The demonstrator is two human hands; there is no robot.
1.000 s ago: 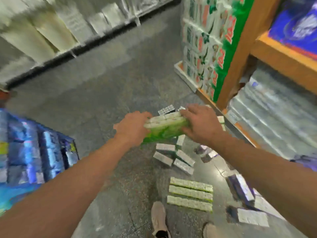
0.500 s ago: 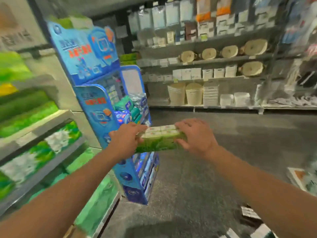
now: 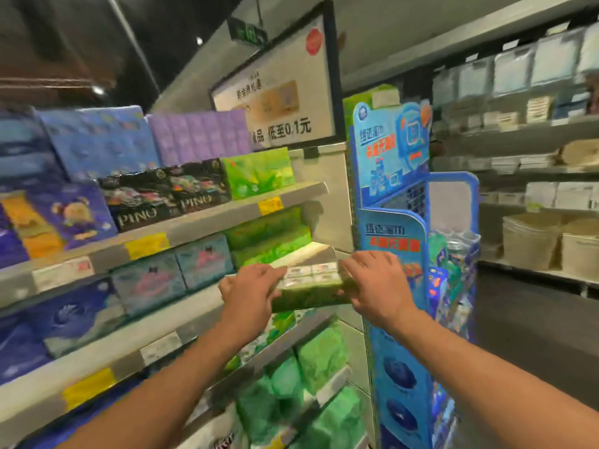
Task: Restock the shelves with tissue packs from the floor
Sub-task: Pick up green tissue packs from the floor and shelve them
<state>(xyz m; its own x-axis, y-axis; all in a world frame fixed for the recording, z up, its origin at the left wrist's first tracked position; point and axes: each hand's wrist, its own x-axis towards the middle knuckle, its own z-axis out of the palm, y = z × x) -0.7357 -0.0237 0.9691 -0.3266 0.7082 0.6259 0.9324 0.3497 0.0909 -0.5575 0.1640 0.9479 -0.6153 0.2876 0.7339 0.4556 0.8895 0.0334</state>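
Pack: green tissue pack (image 3: 311,288), white tops up, held in the air between both hands at chest height, just in front of the middle shelf's (image 3: 181,314) right end.
Long axis: runs left to right between the palms, roughly along the shelf edge, right end tipped slightly up and away.
Left hand (image 3: 251,294): clamped on the pack's left end, fingers curled over the top, thumb side hidden under it.
Right hand (image 3: 372,283): grasping the right end, fingers spread over the top and end face; thumb not visible.
Nearer hand: judged the left, which sits closer to the shelf lip; the right hangs out past the shelf's end, near the blue stand (image 3: 393,241).
Gap: a lit open slot (image 3: 303,254) just behind and slightly above the pack, right of the stacked green packs (image 3: 269,243).
Key relation: the slot lies ahead and a little left of the hands; as judged, the pack needs to go forward and up over the lip, long axis kept parallel to the edge or turned end-in.
Stage: carry looks done, placement not yet made.
Risk: right end could catch the stand or the shelf's end panel (image 3: 337,202) on the way in.
Neighbours: teal packs (image 3: 171,273) further left on the same shelf; black PINO packs (image 3: 162,196) and a bright green pack (image 3: 257,173) on the shelf above; more green packs (image 3: 311,358) below.
View: motion blur throughout; small print unreadable.
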